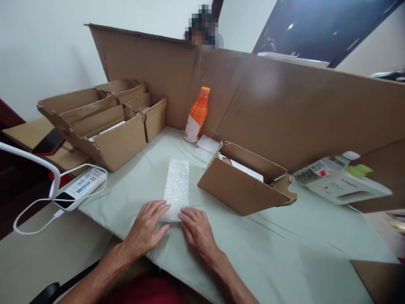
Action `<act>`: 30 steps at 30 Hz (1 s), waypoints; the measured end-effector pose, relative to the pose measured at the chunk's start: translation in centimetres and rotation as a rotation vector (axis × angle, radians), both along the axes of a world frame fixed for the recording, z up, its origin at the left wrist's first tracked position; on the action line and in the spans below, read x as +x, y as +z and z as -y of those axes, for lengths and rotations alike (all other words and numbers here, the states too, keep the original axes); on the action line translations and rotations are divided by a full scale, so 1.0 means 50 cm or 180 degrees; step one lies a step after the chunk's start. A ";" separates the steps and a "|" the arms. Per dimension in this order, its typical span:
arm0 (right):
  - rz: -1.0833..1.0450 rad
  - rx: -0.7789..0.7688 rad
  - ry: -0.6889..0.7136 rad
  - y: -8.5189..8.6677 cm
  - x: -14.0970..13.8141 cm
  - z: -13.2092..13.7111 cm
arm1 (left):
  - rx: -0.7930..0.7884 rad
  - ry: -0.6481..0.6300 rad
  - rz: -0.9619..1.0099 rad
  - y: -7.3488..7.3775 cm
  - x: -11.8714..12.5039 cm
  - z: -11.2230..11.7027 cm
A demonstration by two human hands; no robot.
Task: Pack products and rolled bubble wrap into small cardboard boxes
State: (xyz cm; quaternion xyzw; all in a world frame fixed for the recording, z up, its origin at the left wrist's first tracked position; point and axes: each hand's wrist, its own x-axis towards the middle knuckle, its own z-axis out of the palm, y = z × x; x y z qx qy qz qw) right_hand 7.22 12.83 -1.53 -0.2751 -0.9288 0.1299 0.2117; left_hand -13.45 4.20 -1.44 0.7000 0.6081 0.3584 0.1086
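Both hands [172, 230] flat — pressing bubble-wrap strip [176, 188], near end, green tablecloth [284, 249]

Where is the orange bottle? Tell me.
In the head view, the orange bottle stands near the middle, against the cardboard wall, beyond the bubble wrap.

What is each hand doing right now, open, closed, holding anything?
Left hand: open, fingers flat on the near end of the bubble wrap.
Right hand: open, fingertips on the same end, gripping nothing.
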 end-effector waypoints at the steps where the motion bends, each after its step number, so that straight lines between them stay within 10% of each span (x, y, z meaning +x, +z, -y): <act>1: -0.0034 -0.0128 0.0006 0.001 0.003 0.001 | -0.0021 -0.0110 0.0017 0.000 0.003 0.010; 6: -0.0124 -0.0837 -0.0005 0.019 0.039 0.036 | -0.0664 0.0026 0.0500 -0.008 0.019 0.043; 13: -0.0173 0.0212 -0.0307 0.039 0.057 0.072 | -0.0455 0.0285 0.0158 -0.034 0.017 0.001; 20: 0.0174 0.0072 -0.0127 0.027 0.015 0.044 | 0.0149 -0.0015 0.0102 -0.006 0.015 0.017; 25: 0.0024 -0.0639 -0.0151 0.041 0.060 0.079 | -0.0201 -0.0192 0.0327 0.010 0.021 0.051; 30: -0.0142 -0.0124 -0.0366 0.044 0.087 0.109 | -0.0598 -0.0017 0.0154 0.001 0.031 0.023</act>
